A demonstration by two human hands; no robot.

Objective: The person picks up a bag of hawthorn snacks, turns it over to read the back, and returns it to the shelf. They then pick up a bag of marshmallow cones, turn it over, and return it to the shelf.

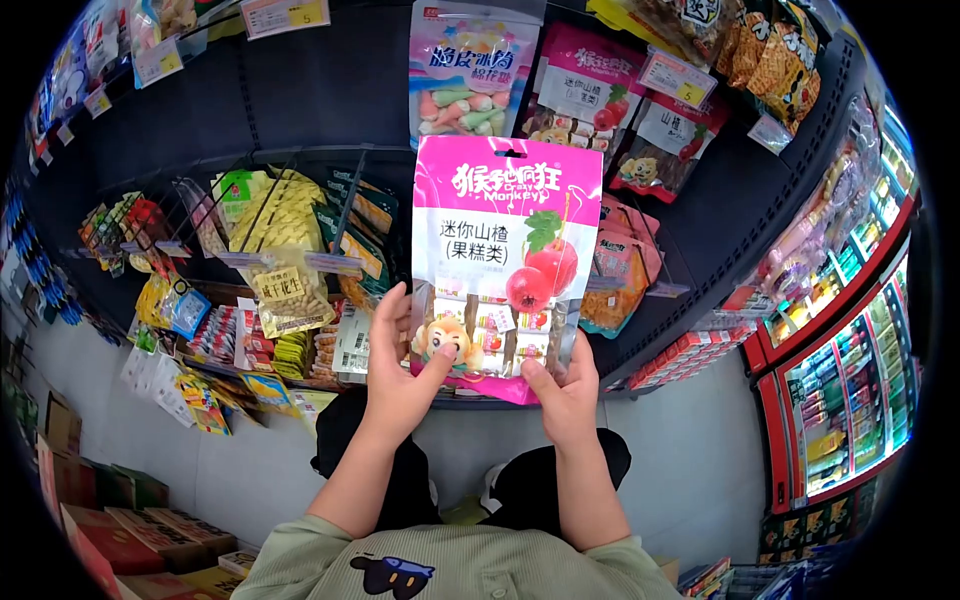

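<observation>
A pink and white snack bag (506, 230) with red hawthorn fruit and a cartoon monkey on its front is held upright in the middle of the view. My left hand (398, 375) grips its lower left corner, thumb on the front and fingers behind. At the lower right corner my right hand (564, 388) holds it the same way, thumb pressed on the front. Small wrapped pieces show through the clear window. Behind the bag's top hang a marshmallow bag (468, 75) and a similar pink bag (583, 85).
Dark shelving (330, 100) with hanging snack bags and price tags curves across the front. Yellow snack packs (275, 215) hang at left. A red-framed fridge (845, 385) stands at right. Cardboard boxes (150, 535) lie at lower left on the grey floor (680, 450).
</observation>
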